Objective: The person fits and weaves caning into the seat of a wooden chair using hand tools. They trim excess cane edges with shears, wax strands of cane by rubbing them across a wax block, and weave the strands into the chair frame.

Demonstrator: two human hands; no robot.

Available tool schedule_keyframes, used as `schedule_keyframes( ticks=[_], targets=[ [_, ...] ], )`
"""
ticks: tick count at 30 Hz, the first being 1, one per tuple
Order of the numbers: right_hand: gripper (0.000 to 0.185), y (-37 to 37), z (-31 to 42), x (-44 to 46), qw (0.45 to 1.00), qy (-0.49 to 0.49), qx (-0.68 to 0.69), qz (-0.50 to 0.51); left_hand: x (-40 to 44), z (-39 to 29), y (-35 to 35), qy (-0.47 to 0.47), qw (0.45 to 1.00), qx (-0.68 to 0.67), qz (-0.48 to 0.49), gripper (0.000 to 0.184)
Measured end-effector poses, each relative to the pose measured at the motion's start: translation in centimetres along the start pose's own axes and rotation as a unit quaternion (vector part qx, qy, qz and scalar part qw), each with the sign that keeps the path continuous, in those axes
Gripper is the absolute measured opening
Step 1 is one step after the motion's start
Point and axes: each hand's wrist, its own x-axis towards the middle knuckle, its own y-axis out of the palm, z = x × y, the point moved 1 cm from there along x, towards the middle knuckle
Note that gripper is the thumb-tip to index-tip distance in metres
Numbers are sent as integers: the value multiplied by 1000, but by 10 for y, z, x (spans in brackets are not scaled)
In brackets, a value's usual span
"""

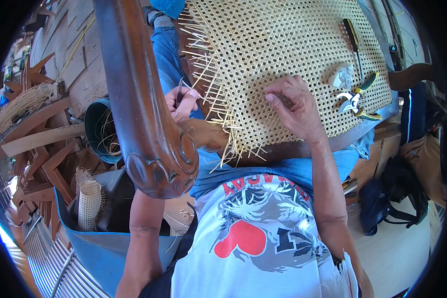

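Observation:
My left hand [185, 105] is closed round a small pointed metal tool [179, 92] with a thin, slightly curved tip, beside the frayed edge of the cane webbing. The tool's handle is mostly hidden in the fingers. The woven cane webbing [263, 44] lies over a dark wooden chair frame [293, 153], with loose strand ends [203, 64] sticking out along its left and lower edges. Over the webbing, my right hand [298, 109] is curled, thumb and forefinger tips close together; whatever they may pinch is too small to make out.
A carved wooden leg [139, 99] rises close in front on the left. On the webbing lie pruning shears [355, 103], a screwdriver-like tool [353, 37] and a whitish lump [341, 76]. A dark bucket [98, 124], blue bin [99, 243] and wood pieces [49, 164] stand left; a black bag [390, 198] right.

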Motion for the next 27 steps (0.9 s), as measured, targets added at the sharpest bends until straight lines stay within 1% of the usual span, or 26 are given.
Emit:
schedule_keyframes(
  ticks=[3, 5, 7, 14, 17, 20, 22, 23, 25, 27],
  targets=[
    [14, 1, 0, 1, 1000, 1, -1, -2, 1, -2, 2, -5, 1000, -2, -22, 19],
    [14, 1, 0, 0, 1000, 0, -1, -5, 3, 1, 2, 67, 997, -37, -2, 17],
    [13, 2, -1, 0, 1000, -6, -1, -9, 4, 3, 2, 100, 993, -61, 18, 15],
    [12, 4, 1, 0, 1000, 7, -9, -14, 2, 10, -1, 68, 987, -123, 79, 13],
    [12, 4, 1, 0, 1000, 8, -4, -16, 0, 9, -3, 37, 982, -145, 116, 14],
    [11, 5, 1, 0, 1000, 2, -6, -20, -6, 5, 1, -1, 980, -165, 113, 14],
    [11, 4, 1, 0, 1000, 1, -8, -18, -7, 10, 3, 19, 989, -113, 91, 15],
    [11, 4, 1, 0, 1000, 3, -10, -17, -7, 19, 2, 49, 994, -55, 78, 18],
    [11, 4, 2, 0, 1000, 6, -14, -14, -3, 28, -2, 163, 983, 64, 61, 25],
    [11, 4, 2, 0, 1000, 3, -18, -14, 3, 29, -5, 323, 927, 181, 55, 33]
  ],
)
